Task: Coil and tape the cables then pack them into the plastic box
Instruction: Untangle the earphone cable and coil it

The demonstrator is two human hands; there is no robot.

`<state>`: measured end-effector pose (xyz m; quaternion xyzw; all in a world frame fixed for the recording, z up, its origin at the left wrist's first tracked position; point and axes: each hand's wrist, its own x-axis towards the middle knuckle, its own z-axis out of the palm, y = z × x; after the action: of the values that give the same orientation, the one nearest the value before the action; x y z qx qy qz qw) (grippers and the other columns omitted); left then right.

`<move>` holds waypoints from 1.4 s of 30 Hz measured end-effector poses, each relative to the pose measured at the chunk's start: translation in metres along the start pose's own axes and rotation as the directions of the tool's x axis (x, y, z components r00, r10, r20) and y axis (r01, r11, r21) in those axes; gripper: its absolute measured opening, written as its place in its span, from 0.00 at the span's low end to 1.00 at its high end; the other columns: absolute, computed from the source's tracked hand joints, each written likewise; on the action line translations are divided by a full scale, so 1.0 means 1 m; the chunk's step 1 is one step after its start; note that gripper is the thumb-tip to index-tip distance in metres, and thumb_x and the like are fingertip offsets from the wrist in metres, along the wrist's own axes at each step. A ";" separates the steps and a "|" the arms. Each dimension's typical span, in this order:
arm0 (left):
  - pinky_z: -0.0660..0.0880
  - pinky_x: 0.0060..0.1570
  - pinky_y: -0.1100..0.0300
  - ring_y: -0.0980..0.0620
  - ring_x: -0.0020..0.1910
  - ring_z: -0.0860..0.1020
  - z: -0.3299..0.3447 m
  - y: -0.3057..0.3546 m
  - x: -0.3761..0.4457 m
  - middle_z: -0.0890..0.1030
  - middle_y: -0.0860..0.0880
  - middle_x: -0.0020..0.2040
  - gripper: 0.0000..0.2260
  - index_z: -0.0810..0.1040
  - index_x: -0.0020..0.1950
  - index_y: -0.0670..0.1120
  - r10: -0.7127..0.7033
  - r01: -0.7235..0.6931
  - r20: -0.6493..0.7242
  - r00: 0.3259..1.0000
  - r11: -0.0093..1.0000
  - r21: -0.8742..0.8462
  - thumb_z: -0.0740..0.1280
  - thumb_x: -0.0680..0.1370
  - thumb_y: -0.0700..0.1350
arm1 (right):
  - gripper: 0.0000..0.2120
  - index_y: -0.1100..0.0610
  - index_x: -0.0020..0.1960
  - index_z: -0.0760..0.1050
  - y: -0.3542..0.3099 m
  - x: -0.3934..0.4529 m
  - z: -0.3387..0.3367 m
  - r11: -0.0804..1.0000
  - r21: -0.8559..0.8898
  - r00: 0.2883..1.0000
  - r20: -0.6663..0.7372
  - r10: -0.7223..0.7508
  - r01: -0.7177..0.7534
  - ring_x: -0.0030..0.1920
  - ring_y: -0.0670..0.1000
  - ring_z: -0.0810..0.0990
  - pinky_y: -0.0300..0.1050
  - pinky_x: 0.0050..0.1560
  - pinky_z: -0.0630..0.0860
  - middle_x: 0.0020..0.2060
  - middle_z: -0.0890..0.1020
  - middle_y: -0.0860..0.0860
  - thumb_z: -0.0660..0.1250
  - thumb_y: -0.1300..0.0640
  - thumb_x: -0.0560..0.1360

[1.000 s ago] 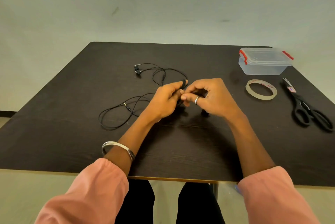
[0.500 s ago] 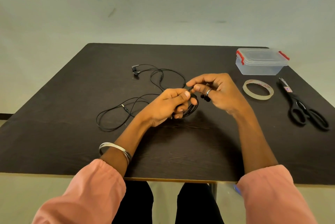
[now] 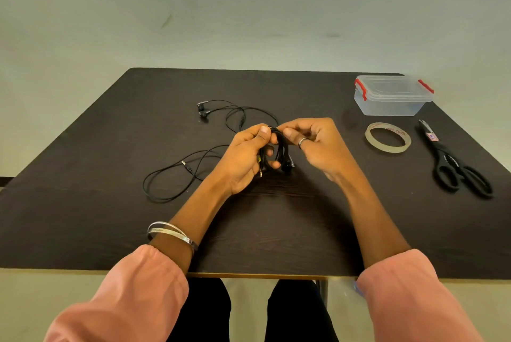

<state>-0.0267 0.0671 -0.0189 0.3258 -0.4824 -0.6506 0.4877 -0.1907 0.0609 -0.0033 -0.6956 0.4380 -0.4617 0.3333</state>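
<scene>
A small coil of black cable (image 3: 279, 152) is held upright between both hands above the middle of the dark table (image 3: 110, 217). My left hand (image 3: 246, 159) grips the coil with thumb and fingers curled round it. My right hand (image 3: 315, 142) pinches the coil's top. A second black earphone cable (image 3: 193, 167) lies loose on the table to the left, its earbuds (image 3: 203, 109) at the far end. The clear plastic box (image 3: 392, 95) with red clips stands lidded at the back right. A tape roll (image 3: 387, 137) lies in front of it.
Black scissors (image 3: 459, 167) lie at the right edge of the table, beside the tape roll. A pale wall rises behind the table. My legs show below the near table edge.
Both hands have lifted slightly and turned the coil upright. The last loose length of the held cable has been drawn into the coil. The other cable has not moved.
</scene>
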 end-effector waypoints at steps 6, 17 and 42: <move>0.79 0.35 0.59 0.58 0.36 0.78 -0.003 0.000 0.001 0.80 0.53 0.36 0.16 0.76 0.41 0.43 0.013 -0.012 -0.015 1.000 1.000 0.014 0.55 0.84 0.44 | 0.13 0.65 0.56 0.80 -0.003 -0.002 0.003 0.986 0.129 0.992 0.085 0.095 -0.105 0.48 0.52 0.85 0.45 0.52 0.81 0.46 0.85 0.57 0.72 0.67 0.71; 0.76 0.53 0.49 0.47 0.45 0.79 -0.002 -0.010 0.006 0.80 0.41 0.44 0.13 0.78 0.41 0.45 0.298 -0.134 -0.146 0.943 0.745 0.654 0.59 0.82 0.45 | 0.12 0.57 0.43 0.80 0.002 0.001 0.010 0.988 0.043 0.988 -0.033 0.149 -0.148 0.40 0.56 0.86 0.52 0.42 0.82 0.37 0.85 0.58 0.65 0.72 0.73; 0.78 0.32 0.54 0.52 0.33 0.77 -0.009 -0.005 0.005 0.77 0.47 0.36 0.16 0.76 0.41 0.44 0.076 -0.033 -0.113 0.991 0.941 0.338 0.54 0.84 0.45 | 0.09 0.56 0.49 0.80 0.003 -0.004 0.016 0.889 -0.341 0.947 0.010 -0.322 0.306 0.46 0.43 0.72 0.30 0.49 0.70 0.47 0.71 0.52 0.71 0.68 0.72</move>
<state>-0.0221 0.0600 -0.0263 0.4305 -0.5634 -0.5237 0.4723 -0.1777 0.0645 -0.0128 -0.7931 0.4001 -0.4434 0.1198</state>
